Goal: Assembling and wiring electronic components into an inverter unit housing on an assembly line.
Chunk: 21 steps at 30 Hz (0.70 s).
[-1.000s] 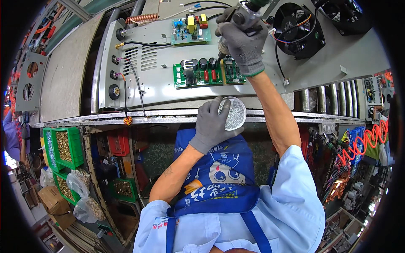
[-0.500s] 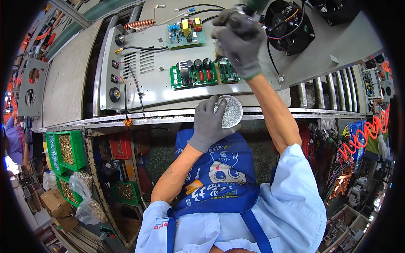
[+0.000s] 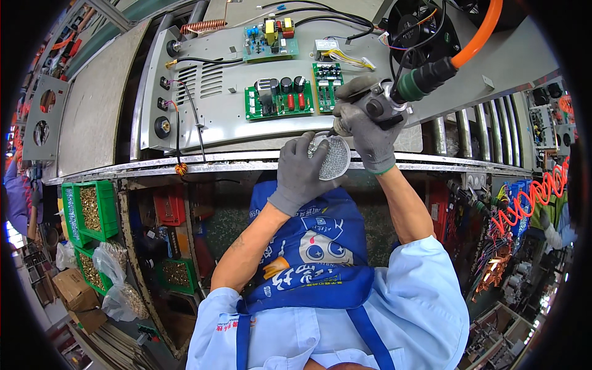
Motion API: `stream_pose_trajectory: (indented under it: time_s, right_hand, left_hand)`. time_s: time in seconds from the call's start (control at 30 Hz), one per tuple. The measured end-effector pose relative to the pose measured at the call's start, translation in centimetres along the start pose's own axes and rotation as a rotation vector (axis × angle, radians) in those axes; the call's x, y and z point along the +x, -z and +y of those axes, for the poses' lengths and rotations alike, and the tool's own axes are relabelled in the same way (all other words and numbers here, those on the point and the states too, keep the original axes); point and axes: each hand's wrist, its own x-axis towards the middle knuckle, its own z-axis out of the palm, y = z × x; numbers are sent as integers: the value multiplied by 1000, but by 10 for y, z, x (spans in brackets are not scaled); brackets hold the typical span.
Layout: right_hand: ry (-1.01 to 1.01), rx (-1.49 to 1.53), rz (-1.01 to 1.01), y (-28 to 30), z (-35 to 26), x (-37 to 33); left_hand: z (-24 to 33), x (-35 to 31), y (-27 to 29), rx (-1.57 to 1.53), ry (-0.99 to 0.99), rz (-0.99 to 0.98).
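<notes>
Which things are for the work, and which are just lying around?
Seem in use:
power tool in right hand
white dish of small pieces in left hand
metal panel
green circuit boards

Seem just lying around:
cardboard box
plastic bags

Green floor (image 3: 231, 213) beneath the workbench (image 3: 246, 166); steel rollers (image 3: 464, 132) at right.

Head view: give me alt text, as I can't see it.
The right hand holds a power driver pointed at a white dish of small shiny parts in the left hand. Behind, circuit boards sit on a grey metal panel.
</notes>
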Motion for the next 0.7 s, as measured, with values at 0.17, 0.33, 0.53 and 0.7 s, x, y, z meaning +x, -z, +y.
stream_pose_trajectory:
  time_s: [0.17, 0.33, 0.53, 0.7]
  right_hand:
    - [-56, 67, 20, -8, 2, -5]
    - [-116, 57, -48, -6, 10, -7]
    - [-135, 157, 8, -3, -20, 14]
    - [242, -45, 97, -6, -39, 84]
  left_hand:
    - [1, 0, 1, 6, 17, -12]
    - [0, 0, 1, -12, 8, -13]
    - [0, 0, 2, -31, 32, 1]
    - [1, 0, 2, -45, 34, 1]
